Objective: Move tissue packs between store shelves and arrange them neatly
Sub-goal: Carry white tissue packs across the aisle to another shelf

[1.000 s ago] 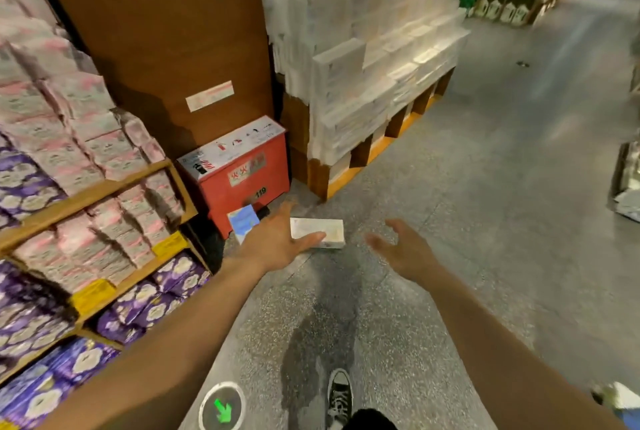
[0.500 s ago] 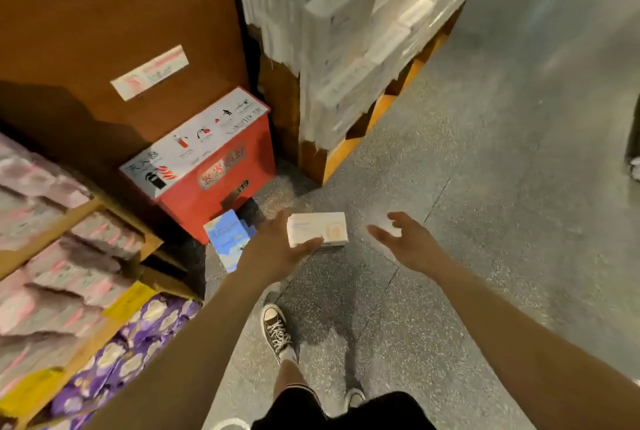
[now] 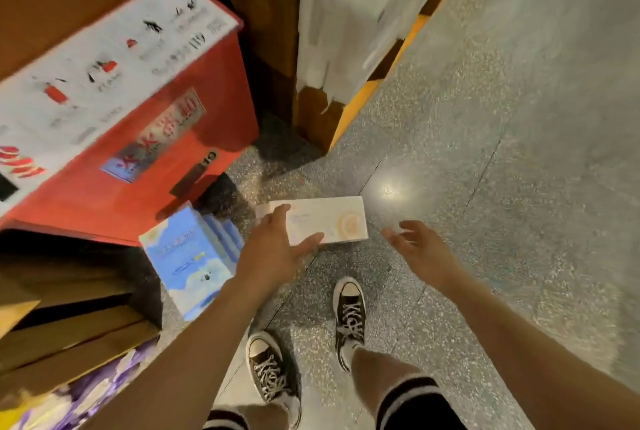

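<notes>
A white tissue pack [image 3: 332,220] with an orange round mark is held flat over the floor by my left hand [image 3: 277,249], thumb on top, fingers under its left end. My right hand [image 3: 419,249] hovers a little to the right of the pack, fingers spread, touching nothing. A blue tissue pack [image 3: 188,256] stands on the floor just left of my left hand, leaning against the red box.
A red box [image 3: 145,139] with a white printed lid stands at the left by a brown panel. White stacked packs [image 3: 346,21] on a yellow-edged wooden pallet [image 3: 367,94] fill the upper middle. Low wooden shelf with purple packs [image 3: 86,391] at bottom left. My feet in black sneakers [image 3: 349,312] stand below.
The view has dropped lower and closer to the red box and the blue pack. My left hand still holds the white pack; my right hand stays open beside it.
</notes>
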Available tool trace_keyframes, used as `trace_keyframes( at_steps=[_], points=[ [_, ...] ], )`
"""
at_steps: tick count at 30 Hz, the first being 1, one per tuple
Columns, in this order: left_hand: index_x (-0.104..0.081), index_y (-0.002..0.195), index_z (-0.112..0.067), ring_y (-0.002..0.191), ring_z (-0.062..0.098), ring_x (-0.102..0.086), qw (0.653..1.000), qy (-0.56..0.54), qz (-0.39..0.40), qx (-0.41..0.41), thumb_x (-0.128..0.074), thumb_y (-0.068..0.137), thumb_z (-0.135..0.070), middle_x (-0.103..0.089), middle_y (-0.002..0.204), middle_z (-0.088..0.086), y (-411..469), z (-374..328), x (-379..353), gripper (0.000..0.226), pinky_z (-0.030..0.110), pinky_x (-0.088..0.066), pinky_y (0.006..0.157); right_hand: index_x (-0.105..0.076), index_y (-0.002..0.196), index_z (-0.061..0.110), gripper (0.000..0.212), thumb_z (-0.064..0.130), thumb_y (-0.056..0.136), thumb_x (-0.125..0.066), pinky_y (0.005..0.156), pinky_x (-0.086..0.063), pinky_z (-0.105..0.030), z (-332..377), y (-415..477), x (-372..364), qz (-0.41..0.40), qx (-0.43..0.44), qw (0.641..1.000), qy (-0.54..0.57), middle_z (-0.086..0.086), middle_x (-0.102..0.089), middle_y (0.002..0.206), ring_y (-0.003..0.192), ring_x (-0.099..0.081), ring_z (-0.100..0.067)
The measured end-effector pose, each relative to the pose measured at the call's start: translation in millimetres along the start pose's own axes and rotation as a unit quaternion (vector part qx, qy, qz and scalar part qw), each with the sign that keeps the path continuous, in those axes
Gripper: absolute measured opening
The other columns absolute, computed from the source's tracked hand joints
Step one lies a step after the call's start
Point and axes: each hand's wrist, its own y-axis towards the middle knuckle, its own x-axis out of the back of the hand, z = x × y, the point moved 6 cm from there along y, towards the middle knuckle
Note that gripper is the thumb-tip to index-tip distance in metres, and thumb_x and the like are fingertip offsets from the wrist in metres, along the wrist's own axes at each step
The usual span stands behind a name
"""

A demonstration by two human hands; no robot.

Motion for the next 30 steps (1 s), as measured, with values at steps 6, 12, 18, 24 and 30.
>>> trace_keyframes(
  at_steps=[6,12,18,24,30],
  points=[
    [-0.026,0.153,-0.022,0.131,0.035,-0.047,0.999,0.017,0.01,0.033,-0.058,0.086,-0.07,-0.042,0.152,0.01,141.1,87.7,-121.3,0.089,0.046,-0.046,0.1,-0.045,0.147,0.015,0.085,0.069,0.083,-0.061,0.103,-0.051,-0.049,-63.4,168.6,-79.3,0.013,-0.016,1.0,0.003,-0.008,-0.059,0.141,0.122,-0.06,-0.026],
    [-0.03,0.149,-0.016,0.133,0.036,-0.044,0.996,0.017,-0.023,0.083,-0.065,0.084,-0.064,-0.038,0.148,0.012,247.6,170.6,-196.1,0.089,0.049,-0.043,0.104,-0.04,0.149,0.013,0.084,0.066,0.088,-0.061,0.103,-0.049,-0.047,-117.8,298.7,-141.5,0.025,-0.034,0.998,-0.046,-0.011,-0.058,0.142,0.123,-0.06,-0.031],
    [-0.015,0.154,-0.009,0.138,0.039,-0.039,0.975,-0.061,-0.05,0.21,-0.068,0.083,-0.062,-0.033,0.154,0.017,292.8,246.0,-234.1,0.103,0.048,-0.037,0.109,-0.033,0.15,0.007,0.096,0.063,0.083,-0.071,0.099,-0.05,-0.045,-152.4,382.4,-181.3,0.021,-0.091,0.996,-0.008,-0.014,-0.055,0.142,0.123,-0.059,-0.036],
    [-0.041,0.138,-0.007,0.121,0.034,-0.058,0.95,-0.15,-0.029,0.273,-0.066,0.083,-0.065,-0.061,0.132,0.012,308.9,272.7,-268.2,0.084,0.04,-0.045,0.097,-0.061,0.121,0.012,0.085,0.069,0.062,-0.083,0.091,-0.058,-0.048,-181.9,433.7,-213.1,0.031,-0.111,0.992,0.054,-0.004,-0.07,0.106,0.1,-0.068,-0.028],
    [-0.053,0.127,-0.015,0.111,0.029,-0.063,0.95,-0.136,-0.041,0.277,-0.072,0.078,-0.065,-0.063,0.111,-0.001,305.4,262.9,-261.1,0.073,0.034,-0.047,0.086,-0.064,0.1,0.012,0.044,0.045,0.078,-0.083,0.079,-0.06,-0.045,-163.9,418.4,-205.4,-0.016,-0.132,0.988,0.081,-0.004,-0.071,0.085,0.079,-0.07,-0.025]
  ],
)
